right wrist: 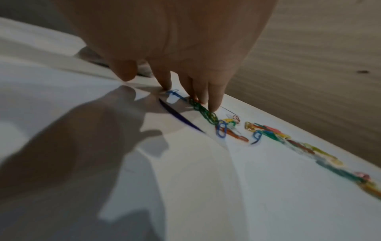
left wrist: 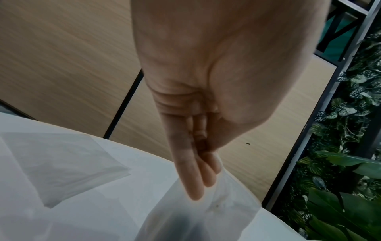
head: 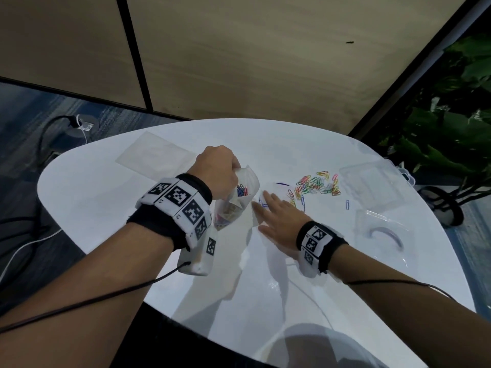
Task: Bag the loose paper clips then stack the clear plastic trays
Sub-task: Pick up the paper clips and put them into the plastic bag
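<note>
the left hand [head: 216, 168] holds a clear bag [head: 233, 197] up off the white table [head: 106, 208]. its fingers [left wrist: 191, 176] are pinched on the top edge of the bag, so the mouth stays open. some clips are already inside it.

the right hand [head: 276, 221] lies flat and low on the table, fingers straight and a little spread. it holds nothing. its fingertips [right wrist: 213, 104] touch the near end of the clips [head: 316, 185], on a green bunch. the rest of the clips lie in a loose pile further right, with one blue clip [head: 347, 205] a bit apart.

two clear trays wait on the right: one tray [head: 372, 179] behind the pile and another tray [head: 382, 229] nearer. they are not stacked yet. a flat spare bag [head: 154, 155] lies far left.

so the job looks like it is in the middle of the bagging part.

to do this step well, i think the flat hand should sweep a small bunch of clips toward the bag, then curl round them and lift. small bunches are better, since clips are thin and slip away on a smooth table. the bag mouth should stay wide and close to the pile, so nothing drops. clips hook on each other, so a chain may drag along; lift slow. do not forget the blue one on its own.
</note>
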The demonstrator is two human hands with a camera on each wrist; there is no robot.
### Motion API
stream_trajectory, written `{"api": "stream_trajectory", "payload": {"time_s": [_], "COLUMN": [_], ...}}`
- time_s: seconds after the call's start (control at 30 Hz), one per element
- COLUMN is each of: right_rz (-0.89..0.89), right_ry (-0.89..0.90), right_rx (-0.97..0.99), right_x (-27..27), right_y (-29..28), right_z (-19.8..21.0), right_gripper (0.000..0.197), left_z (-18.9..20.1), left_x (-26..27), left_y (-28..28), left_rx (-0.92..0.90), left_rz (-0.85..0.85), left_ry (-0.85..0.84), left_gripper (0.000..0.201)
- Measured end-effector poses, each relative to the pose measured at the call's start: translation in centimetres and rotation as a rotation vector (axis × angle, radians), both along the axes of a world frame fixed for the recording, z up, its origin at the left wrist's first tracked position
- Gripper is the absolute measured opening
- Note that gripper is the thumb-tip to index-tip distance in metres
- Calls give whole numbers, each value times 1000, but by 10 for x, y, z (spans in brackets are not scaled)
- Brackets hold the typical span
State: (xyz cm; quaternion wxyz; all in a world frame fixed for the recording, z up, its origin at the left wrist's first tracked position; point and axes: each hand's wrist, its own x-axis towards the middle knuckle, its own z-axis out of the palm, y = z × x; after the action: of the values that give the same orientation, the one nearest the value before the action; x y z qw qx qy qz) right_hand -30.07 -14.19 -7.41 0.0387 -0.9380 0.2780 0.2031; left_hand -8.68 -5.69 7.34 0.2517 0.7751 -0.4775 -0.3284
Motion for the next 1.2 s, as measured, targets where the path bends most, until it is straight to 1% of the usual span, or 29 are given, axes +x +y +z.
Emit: {"api": "stream_trajectory", "payload": {"time_s": [0.03,0.1,0.17,0.23,0.3,0.33,0.4,0.43,0.47,0.53,0.57,0.6,0.63,0.7,0.77,0.83,0.9,0.97,1.03,1.07,1.13,1.2], "right_rz": [55,96,40,-85,-221,-244,-234,-207,-191,-146,-143,-160,-203,-405,-665,-881,-1083,-1290,-1423,-1451,-1437,-1369], "right_ry": [0,0,9,68,98,101,78,50,-1,-61,-82,-93,-105,-196,-395,-551,-645,-838,-1067,-1169,-1310,-1344], "right_rx": [-52,-139,-180,-186,-139,-118,-88,-78,-83,-109,-108,-116,-120,-88,-25,52,177,418,643,751,954,1154], "right_x": [-8,-23,-35,-45,-53,-54,-54,-53,-51,-42,-37,-34,-33,-33,-34,-39,-43,-45,-43,-40,-31,-18], "right_y": [1,-3,-10,-20,-36,-42,-57,-62,-63,-60,-58,-58,-59,-62,-64,-68,-73,-74,-72,-69,-60,-46], "right_z": [-1,-1,2,8,6,6,1,-1,0,11,19,21,22,28,36,43,46,53,63,71,91,113], "right_gripper": [68,67,72,75,69,66,63,59,50,21,15,16,17,20,17,12,11,7,7,5,15,23], "left_z": [0,0,0,1,1,2,1,1,1,0,0,0,0,0,-1,0,1,1,2,2,2,3], "left_x": [-1,-3,-4,-3,-3,-2,-2,-2,-2,-3,-4,-5,-5,-6,-6,-5,-5,-6,-7,-8,-9,-10], "left_y": [0,1,2,1,1,1,1,1,0,0,-1,-1,-1,-2,-2,-2,-1,-1,-1,-1,-2,-2], "left_rx": [1,1,1,2,3,3,1,1,0,-2,-5,-7,-7,-8,-10,-10,-6,-2,1,2,1,4], "left_rz": [0,3,5,-3,-12,-14,-13,-13,-13,-16,-18,-20,-24,-28,-29,-30,-31,-36,-36,-35,-35,-33], "left_ry": [0,-3,-7,-10,-20,-21,-19,-19,-21,-24,-24,-24,-24,-23,-24,-28,-33,-38,-40,-39,-35,-37], "left_gripper": [37,36,36,36,36,36,36,36,36,36,37,37,37,38,38,38,38,38,38,38,39,39]}}
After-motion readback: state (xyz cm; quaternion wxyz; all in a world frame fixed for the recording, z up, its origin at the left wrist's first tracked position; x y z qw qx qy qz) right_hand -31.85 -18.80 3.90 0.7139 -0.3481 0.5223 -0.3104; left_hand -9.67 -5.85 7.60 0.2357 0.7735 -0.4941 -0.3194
